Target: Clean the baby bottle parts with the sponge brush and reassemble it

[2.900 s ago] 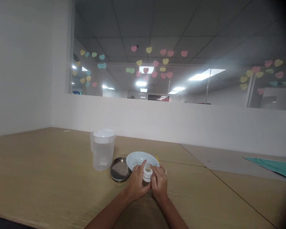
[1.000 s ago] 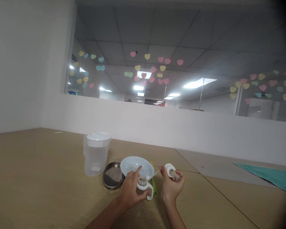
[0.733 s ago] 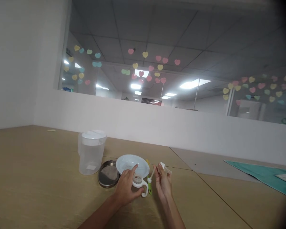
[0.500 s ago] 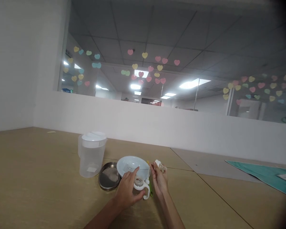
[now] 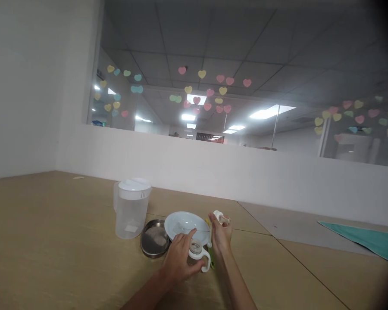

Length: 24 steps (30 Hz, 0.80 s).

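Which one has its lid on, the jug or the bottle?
The jug, left of the metal dish: a white lid covers it. The bottle in the left hand is open on top.

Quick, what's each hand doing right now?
Left hand: holding the bottle.
Right hand: holding the cap.

Two slim, bare forearms [image 5: 238, 280], tapered toward narrow wrists [image 5: 225, 251], with slender, bare fingers [image 5: 191, 234].
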{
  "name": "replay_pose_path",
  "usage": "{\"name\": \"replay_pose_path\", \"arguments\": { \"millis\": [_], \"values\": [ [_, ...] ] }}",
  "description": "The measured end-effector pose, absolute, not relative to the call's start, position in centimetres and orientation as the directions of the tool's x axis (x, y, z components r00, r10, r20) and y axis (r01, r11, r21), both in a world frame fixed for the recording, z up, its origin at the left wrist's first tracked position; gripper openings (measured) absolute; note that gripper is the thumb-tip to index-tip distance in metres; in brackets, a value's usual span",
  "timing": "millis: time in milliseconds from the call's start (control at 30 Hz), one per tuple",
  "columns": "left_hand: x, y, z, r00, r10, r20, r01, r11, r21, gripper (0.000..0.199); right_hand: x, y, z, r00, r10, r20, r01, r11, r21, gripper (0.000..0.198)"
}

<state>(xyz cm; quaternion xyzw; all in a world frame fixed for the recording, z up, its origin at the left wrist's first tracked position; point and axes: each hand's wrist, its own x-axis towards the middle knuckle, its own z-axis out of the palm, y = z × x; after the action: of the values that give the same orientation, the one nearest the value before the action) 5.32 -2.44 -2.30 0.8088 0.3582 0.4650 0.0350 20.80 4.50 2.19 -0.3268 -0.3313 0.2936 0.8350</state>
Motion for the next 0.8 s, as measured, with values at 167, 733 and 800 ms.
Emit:
{"name": "replay_pose_path", "arguments": {
  "millis": [167,733,800],
  "values": [
    [5.3,-2.4,-2.4,0.315,0.611,0.726,0.546,-0.742,0.389,0.076,20.5,5.6,4.0,0.603,0.678,0.421,-0.278,0.673,-0.685,0.06],
    [5.3,-2.7,-1.8,0.306,0.599,0.74,0.576,-0.735,0.357,0.071,20.5,4.7,2.3,0.073,0.816,0.573,0.371,0.511,-0.776,0.04],
    [5.3,-2.7,-1.8,0.307,0.596,0.742,0.573,-0.739,0.356,0.072,20.6,4.4,2.1,0.051,0.842,0.538,0.357,0.487,-0.797,0.039]
  ]
}}
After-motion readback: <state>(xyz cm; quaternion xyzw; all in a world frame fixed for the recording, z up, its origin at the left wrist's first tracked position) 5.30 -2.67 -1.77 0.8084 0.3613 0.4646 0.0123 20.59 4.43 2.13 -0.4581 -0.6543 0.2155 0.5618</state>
